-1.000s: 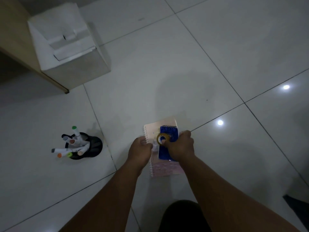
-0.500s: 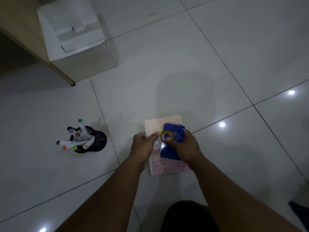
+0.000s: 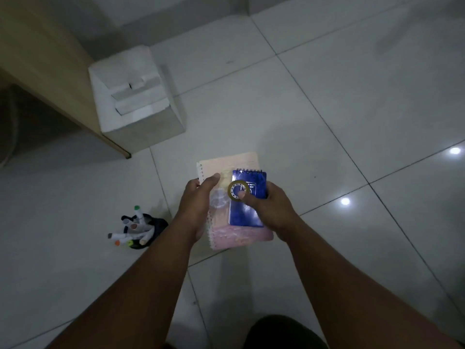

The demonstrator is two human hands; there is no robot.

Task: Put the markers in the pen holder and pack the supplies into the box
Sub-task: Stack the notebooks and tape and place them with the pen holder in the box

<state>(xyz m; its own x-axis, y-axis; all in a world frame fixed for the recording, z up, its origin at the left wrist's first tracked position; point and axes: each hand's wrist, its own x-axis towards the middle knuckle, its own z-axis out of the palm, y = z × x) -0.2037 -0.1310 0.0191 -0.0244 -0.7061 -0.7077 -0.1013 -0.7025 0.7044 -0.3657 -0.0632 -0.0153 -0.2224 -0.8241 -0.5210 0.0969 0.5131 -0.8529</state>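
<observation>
Pink notebook (image 3: 239, 235), blue notepad (image 3: 247, 210), tape ring (image 3: 238, 189) now higher, nearer box (image 3: 136, 96), in both hands' grip.

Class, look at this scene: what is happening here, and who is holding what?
A person holds a stack of supplies above the tiled floor: the left hand grips the pink spiral notebook, and the right hand presses a tape roll onto the blue notepad on top. The markers already stand in the black pen holder. The white box sits closed.
</observation>
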